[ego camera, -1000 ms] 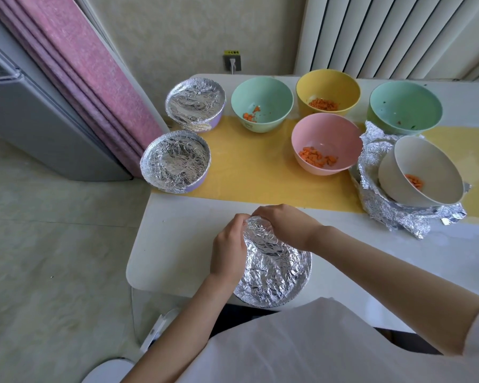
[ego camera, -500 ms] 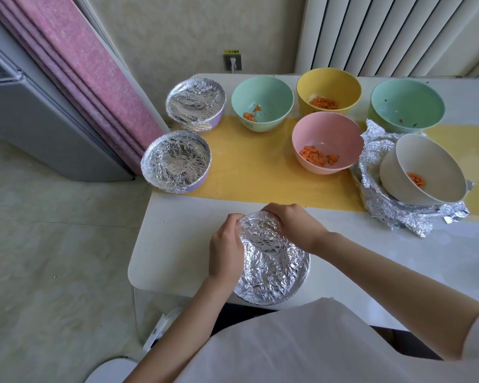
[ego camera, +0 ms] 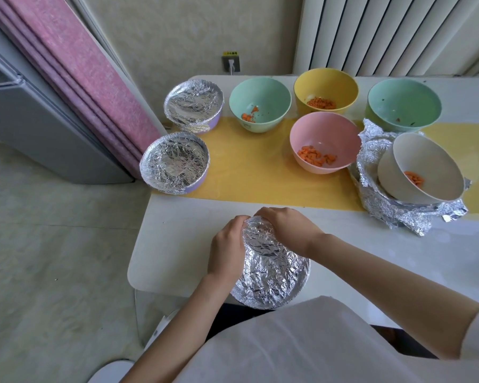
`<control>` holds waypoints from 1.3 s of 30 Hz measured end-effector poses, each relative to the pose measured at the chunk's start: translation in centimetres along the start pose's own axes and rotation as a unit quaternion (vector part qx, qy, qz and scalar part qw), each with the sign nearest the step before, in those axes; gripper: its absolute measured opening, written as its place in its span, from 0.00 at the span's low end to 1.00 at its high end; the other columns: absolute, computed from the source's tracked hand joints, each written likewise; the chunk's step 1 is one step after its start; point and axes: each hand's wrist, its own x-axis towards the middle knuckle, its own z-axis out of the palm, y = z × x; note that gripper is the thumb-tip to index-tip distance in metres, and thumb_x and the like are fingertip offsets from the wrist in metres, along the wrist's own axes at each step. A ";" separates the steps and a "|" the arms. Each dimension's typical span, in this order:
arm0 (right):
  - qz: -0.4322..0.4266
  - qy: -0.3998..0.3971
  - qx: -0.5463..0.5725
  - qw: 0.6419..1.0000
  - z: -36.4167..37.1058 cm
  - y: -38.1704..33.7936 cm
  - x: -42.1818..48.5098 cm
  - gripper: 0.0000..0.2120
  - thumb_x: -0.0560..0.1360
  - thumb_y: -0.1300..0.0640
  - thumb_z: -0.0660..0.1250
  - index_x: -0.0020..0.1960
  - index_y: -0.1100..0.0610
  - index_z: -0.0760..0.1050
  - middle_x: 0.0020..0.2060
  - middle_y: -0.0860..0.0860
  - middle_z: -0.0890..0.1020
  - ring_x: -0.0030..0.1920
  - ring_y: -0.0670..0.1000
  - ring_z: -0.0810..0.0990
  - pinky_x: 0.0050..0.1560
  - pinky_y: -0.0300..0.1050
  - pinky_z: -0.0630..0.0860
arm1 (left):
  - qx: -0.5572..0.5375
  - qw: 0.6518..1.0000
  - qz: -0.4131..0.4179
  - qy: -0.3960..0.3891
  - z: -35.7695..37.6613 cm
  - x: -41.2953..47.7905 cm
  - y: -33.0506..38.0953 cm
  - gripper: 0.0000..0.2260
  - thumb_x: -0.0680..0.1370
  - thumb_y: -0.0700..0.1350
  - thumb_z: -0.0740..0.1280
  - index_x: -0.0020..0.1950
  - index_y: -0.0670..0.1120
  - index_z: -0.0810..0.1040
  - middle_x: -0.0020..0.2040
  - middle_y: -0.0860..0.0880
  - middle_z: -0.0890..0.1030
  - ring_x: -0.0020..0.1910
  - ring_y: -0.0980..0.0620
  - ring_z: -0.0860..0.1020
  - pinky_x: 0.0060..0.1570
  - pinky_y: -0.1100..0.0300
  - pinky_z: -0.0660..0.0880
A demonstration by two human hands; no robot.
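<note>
left hand and right hand: we find both curled over the far rim of the foil bowl, fingers pinching the foil. the bowl sits tilted at the near edge of the white table, overhanging it. beyond, a yellow mat carries the near lined bowl, the far lined bowl and the pink bowl with carrot pieces. at right, a white bowl leans in loose foil. we note a pink curtain, a grey cabinet, a wall socket and pale floor.
</note>
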 end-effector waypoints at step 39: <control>0.078 -0.025 0.087 0.993 -0.3 0.2 1.7 0.15 0.82 0.55 0.54 0.63 0.58 0.74 0.50 0.57 0.82 0.46 0.56 0.79 0.46 0.45 0.70 | -0.066 0.991 -0.108 -0.032 1.0 2.0 -1.8 0.11 0.80 0.37 0.58 0.56 0.41 0.78 0.41 0.44 0.81 0.40 0.45 0.78 0.40 0.54 0.72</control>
